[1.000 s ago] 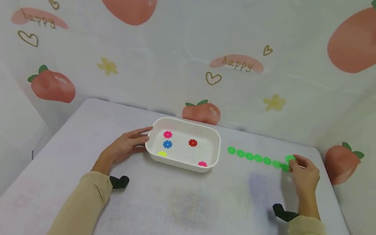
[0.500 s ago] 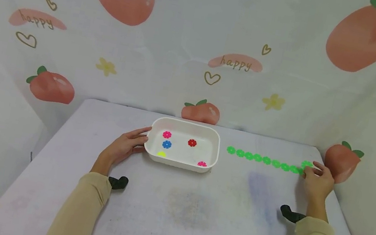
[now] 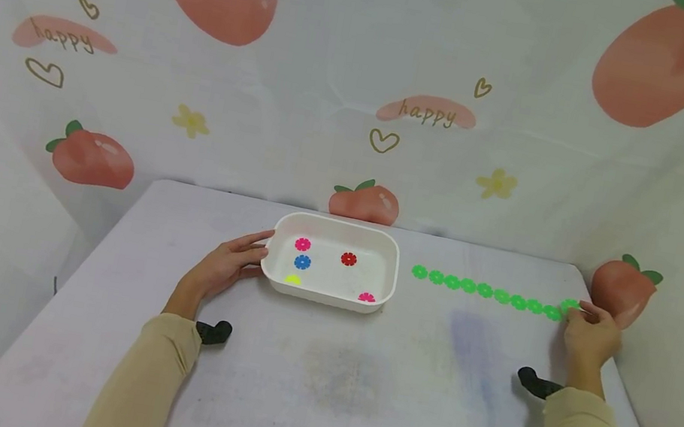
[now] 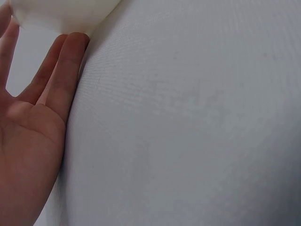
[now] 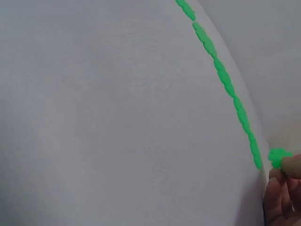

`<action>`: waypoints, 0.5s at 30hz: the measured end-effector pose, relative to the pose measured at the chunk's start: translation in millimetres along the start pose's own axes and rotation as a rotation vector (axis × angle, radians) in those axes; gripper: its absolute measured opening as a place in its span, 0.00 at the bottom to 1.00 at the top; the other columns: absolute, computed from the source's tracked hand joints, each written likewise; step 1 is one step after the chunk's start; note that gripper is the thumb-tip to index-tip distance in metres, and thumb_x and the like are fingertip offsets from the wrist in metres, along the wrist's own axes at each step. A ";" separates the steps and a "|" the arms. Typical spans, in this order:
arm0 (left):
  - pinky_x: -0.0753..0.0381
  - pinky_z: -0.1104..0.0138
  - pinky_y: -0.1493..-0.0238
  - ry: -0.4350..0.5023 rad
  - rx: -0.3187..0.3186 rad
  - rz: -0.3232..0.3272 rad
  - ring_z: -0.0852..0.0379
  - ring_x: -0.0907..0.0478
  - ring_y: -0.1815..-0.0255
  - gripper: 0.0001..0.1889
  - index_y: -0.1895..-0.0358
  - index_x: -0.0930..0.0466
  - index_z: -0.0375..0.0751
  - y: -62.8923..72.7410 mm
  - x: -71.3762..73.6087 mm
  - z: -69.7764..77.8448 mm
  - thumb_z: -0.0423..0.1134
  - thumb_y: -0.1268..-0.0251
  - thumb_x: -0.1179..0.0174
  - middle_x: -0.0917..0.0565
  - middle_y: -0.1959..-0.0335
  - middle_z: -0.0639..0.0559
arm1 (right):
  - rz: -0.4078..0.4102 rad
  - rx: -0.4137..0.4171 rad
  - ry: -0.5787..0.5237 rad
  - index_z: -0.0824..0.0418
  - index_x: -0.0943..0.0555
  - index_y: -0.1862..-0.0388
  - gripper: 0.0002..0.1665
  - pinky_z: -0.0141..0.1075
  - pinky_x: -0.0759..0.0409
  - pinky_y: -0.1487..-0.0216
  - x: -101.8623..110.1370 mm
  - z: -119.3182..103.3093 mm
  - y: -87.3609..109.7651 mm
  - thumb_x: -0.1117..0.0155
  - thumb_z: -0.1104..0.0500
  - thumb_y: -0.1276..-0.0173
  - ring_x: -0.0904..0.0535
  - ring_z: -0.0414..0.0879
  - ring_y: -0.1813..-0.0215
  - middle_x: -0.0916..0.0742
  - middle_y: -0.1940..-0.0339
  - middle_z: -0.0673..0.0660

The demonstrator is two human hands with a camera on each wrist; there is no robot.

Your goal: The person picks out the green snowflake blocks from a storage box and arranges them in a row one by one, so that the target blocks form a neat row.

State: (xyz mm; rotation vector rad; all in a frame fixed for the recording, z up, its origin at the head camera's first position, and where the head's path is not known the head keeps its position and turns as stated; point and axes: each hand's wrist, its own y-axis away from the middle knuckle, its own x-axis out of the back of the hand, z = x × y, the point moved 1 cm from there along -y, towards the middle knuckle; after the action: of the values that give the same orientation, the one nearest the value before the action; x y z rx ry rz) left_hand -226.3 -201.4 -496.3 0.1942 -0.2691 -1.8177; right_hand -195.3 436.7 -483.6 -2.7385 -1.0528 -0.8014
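Note:
My left hand (image 3: 222,272) has its fingers fairly straight, with the tips touching the left end of a white plastic tray (image 3: 326,301). In the left wrist view the fingers (image 4: 66,70) meet the tray's wall (image 4: 66,16). Along the back right of the table runs a row of green flower-shaped plastic discs (image 3: 485,291), lying flat edge to edge. At the row's right end my right hand (image 3: 592,340) pinches one green flower disc (image 5: 277,157) between thumb and fingers, slightly raised off the table. The fingers partly cover this disc.
Inside the tray lie a pink disc (image 3: 303,245), a blue disc (image 3: 302,262), a red disc (image 3: 348,259), a partly hidden yellow one (image 3: 293,279) and another pink one (image 3: 367,297). Behind the table (image 3: 337,396) hangs a printed fabric backdrop (image 3: 303,123).
My right hand has moved right along the row. More green discs now lie at the row's right end, and one is still in the fingers. The left hand stays at the tray.

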 end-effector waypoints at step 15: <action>0.17 0.68 0.38 0.001 0.000 -0.008 0.62 0.20 0.41 0.32 0.21 0.36 0.57 -1.1 -1.0 4.5 0.48 0.26 0.39 0.28 0.26 0.42 | -0.055 0.063 0.229 0.73 0.23 0.38 0.24 0.54 0.25 0.40 7.3 -6.3 -1.2 0.47 0.61 0.29 0.28 0.66 0.36 0.19 0.48 0.72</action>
State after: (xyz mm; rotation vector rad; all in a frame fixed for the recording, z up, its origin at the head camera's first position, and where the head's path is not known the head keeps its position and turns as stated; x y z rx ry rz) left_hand -228.3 -199.8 -492.3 0.1970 -0.2678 -1.8254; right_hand -194.4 440.3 -474.7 -2.5026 -1.0889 -1.0417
